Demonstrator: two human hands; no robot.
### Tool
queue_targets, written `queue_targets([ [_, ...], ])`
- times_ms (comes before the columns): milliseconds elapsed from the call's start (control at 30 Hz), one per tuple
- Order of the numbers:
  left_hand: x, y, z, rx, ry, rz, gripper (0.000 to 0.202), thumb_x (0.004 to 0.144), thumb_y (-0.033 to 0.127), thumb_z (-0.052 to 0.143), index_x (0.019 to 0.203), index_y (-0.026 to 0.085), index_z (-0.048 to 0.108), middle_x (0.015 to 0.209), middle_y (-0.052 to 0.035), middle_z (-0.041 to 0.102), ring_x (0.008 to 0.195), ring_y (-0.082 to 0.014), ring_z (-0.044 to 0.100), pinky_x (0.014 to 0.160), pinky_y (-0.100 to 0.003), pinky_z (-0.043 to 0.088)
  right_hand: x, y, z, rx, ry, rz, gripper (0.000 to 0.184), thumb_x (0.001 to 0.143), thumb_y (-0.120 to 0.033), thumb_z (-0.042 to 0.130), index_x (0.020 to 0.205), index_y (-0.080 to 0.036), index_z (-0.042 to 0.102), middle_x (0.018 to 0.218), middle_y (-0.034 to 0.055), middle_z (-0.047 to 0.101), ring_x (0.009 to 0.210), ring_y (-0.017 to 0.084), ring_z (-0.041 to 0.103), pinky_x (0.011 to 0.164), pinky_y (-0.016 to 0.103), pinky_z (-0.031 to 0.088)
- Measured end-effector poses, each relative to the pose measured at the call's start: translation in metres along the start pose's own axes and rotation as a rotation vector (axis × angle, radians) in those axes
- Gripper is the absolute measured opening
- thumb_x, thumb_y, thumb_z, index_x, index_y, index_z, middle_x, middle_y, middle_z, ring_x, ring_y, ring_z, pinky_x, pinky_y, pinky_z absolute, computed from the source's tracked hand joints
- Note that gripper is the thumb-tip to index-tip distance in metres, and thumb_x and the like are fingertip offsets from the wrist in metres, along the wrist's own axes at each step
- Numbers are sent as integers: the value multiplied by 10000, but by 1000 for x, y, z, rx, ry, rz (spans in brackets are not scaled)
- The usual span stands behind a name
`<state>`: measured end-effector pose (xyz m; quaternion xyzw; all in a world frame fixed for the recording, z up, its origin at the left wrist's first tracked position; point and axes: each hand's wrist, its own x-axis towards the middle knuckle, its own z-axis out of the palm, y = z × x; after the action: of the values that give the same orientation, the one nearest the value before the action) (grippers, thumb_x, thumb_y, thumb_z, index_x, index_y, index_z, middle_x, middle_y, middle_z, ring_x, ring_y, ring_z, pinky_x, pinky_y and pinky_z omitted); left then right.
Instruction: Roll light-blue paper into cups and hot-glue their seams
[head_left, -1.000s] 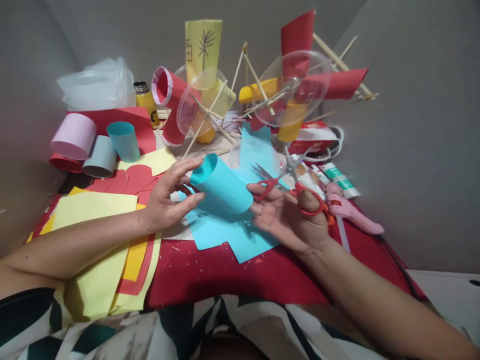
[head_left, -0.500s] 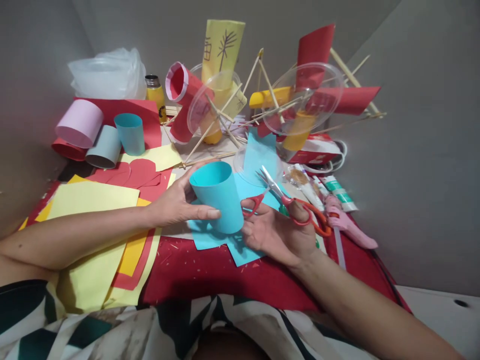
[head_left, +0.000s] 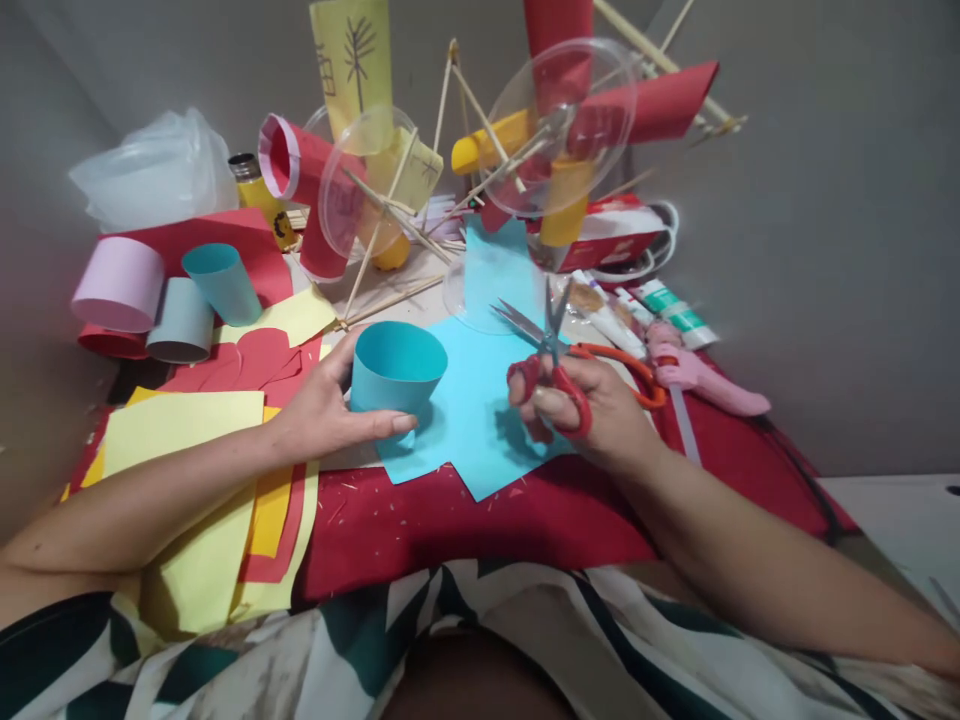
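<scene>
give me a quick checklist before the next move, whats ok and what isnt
1. Left hand has hold of the blue paper tube: ok.
2. Right hand has hold of the red-handled scissors: ok.
3. Red-handled scissors closed: not ok, they stand open.
4. Tube apart from them: ok, a gap shows.
5. Orange-handled scissors well away: not ok, they lie close beside the right hand.
6. Tube's seam stuck down: cannot tell, no seam shows.

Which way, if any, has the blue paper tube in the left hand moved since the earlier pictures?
Yes, to the left: judged against the fixed blue sheet, the held blue paper tube sits further left than one second ago.
</scene>
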<state>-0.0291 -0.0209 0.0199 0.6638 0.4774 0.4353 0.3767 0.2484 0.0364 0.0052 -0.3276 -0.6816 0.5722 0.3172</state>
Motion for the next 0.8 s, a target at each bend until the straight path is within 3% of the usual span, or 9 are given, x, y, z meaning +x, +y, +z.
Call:
queue_targets([
  [133, -1, -1, 0, -15, -70, -38, 609, 684, 397, 903, 1199, 227, 625, 1142, -98, 714, 1006, -265, 692, 802, -331, 595, 1, -10, 1, -241, -7, -60, 562, 744, -659, 786, 563, -216, 491, 534, -44, 426, 527, 104, 384, 523, 272, 335],
  [333, -1, 1, 1, -20, -135, -86, 550, 695, 374, 899, 1169, 237, 657, 1120, -95, 728, 995, -268, 692, 813, -342, 598, 2, -10, 2, -316, -90, -35, 649, 783, -661, 735, 525, -223, 332, 503, -71, 270, 494, 82, 270, 484, 258, 240],
  [533, -1, 0, 2, -35, -196, -87, 589, 702, 336, 902, 1228, 241, 654, 1193, -109, 714, 1080, -297, 680, 884, -384, 601, 3, -9, 1, -406, -164, -59, 565, 811, -582, 713, 534, -223, 377, 476, -77, 316, 463, 67, 297, 442, 239, 243],
  [667, -1, -2, 0, -37, -239, -83, 590, 721, 317, 895, 1251, 255, 644, 1206, -99, 707, 1090, -283, 680, 920, -380, 592, 3, -3, -1, -504, -141, -110, 478, 800, -516, 670, 541, -226, 392, 460, -74, 337, 449, 69, 304, 433, 236, 243],
  [800, -1, 0, -1, -12, -252, -109, 614, 699, 325, 907, 1252, 254, 651, 1205, -101, 717, 1121, -306, 676, 941, -395, 591, 4, -2, -3, -591, -152, -111, 467, 801, -555, 625, 543, -222, 423, 456, -67, 327, 441, 76, 287, 457, 257, 229],
])
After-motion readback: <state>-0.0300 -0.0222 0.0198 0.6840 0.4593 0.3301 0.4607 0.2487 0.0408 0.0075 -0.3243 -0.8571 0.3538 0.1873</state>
